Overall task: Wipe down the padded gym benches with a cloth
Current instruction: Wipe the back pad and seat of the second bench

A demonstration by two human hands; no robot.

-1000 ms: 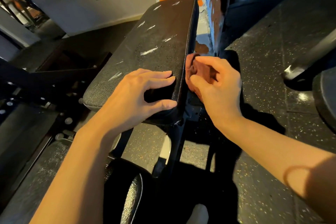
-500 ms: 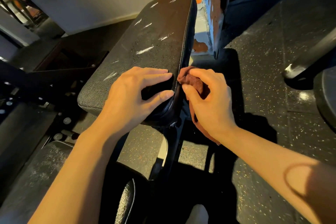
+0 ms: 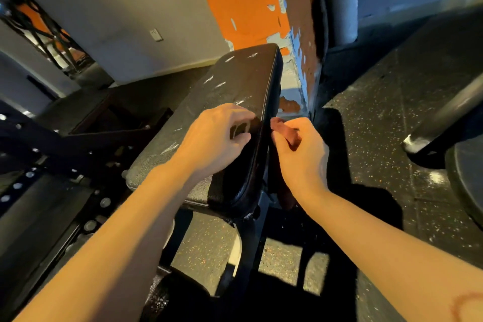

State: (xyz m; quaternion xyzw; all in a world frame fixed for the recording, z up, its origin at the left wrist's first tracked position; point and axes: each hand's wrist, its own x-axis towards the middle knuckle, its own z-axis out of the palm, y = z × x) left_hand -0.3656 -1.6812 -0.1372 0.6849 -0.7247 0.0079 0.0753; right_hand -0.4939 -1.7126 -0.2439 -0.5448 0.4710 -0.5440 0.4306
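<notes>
Wiping the bench pad's (image 3: 235,102) right side edge.
Right hand (image 3: 303,154), grip clenched on the reddish cloth (image 3: 286,131), presses it against the seam; left hand (image 3: 217,138) rests curled, steadying the top. Better keep pressure even, following the stitching.

Black padded bench (image 3: 235,91) on speckled floor (image 3: 379,138); left hand (image 3: 214,138) rests atop.

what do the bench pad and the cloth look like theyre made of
Bench pad: looks like black vinyl or leatherette, with a pebbled grain, shiny highlights and a stitched seam along the edge. Cloth: soft woven or terry fabric, reddish brown and matte, bunching in the right hand.
</notes>
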